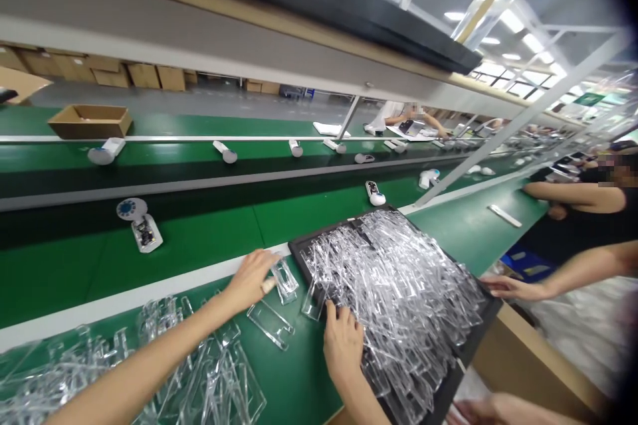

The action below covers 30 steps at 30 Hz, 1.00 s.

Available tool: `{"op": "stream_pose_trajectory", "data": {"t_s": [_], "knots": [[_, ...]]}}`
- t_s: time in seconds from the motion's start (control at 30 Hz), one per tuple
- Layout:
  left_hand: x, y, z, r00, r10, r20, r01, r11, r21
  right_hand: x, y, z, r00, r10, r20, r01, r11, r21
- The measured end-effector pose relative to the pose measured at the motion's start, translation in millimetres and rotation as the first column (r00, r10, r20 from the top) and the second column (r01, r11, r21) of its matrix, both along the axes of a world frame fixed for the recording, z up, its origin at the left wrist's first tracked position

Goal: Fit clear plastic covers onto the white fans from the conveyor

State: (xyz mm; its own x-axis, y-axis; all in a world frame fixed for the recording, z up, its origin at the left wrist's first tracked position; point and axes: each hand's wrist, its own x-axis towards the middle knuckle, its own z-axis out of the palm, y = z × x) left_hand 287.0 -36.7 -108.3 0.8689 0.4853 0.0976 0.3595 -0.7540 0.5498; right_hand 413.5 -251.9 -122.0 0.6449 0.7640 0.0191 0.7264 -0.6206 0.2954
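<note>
My left hand [256,279] is closed on a clear plastic frame [285,279] above the green worktop, just left of the black tray [305,249]. A heap of similar clear plastic frames [399,279] fills this tilted tray. My right hand [343,340] is at the tray's near left edge, its fingers curled over the rim against the frames; its thumb is hidden. Between my hands, one loose frame [270,325] lies on the worktop and another [314,300] leans at the tray's edge. More clear frames [209,372] are piled beneath my left forearm.
Another person's hand [518,287] touches the tray's right side, and a second hand [478,408] is below it. A cardboard box [533,352] stands under that side. White handheld device parts [147,234] lie on the green conveyor [199,232] beyond. A slanting metal post [468,159] rises behind the tray.
</note>
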Motion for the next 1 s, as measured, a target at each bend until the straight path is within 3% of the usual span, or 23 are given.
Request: {"op": "stream_pose_trajectory", "data": {"t_s": [0.13, 0.23, 0.37, 0.73, 0.83, 1.0], "knots": [[47.0, -25.1, -2.0, 0.979, -0.182, -0.087, 0.189, 0.978, 0.089, -1.0, 9.5, 2.6, 1.0, -0.031, 0.004, 0.031, 1.0, 0.0], [64.5, -31.1, -5.5, 0.962, -0.235, -0.139, 0.253, 0.958, 0.133, -5.3, 18.8, 3.6, 0.998, -0.065, -0.003, 0.065, 0.998, 0.007], [61.0, -26.9, -11.2, 0.951, -0.25, -0.182, 0.282, 0.943, 0.178, -13.4, 25.9, 4.2, 0.996, -0.083, -0.043, 0.083, 0.996, 0.014], [15.1, -14.7, -16.5, 0.941, -0.282, -0.186, 0.318, 0.927, 0.201, -33.9, 23.4, 12.1, 0.986, -0.094, -0.139, 0.09, 0.995, -0.033], [20.5, -12.1, -15.1, 0.951, -0.258, -0.168, 0.29, 0.935, 0.206, -30.1, 26.0, 15.4, 0.977, -0.114, -0.178, 0.108, 0.993, -0.044], [54.1, -5.6, -13.9, 0.958, -0.239, -0.161, 0.269, 0.942, 0.199, -33.3, 24.4, 31.0, 0.951, -0.152, -0.271, 0.145, 0.988, -0.044]]}}
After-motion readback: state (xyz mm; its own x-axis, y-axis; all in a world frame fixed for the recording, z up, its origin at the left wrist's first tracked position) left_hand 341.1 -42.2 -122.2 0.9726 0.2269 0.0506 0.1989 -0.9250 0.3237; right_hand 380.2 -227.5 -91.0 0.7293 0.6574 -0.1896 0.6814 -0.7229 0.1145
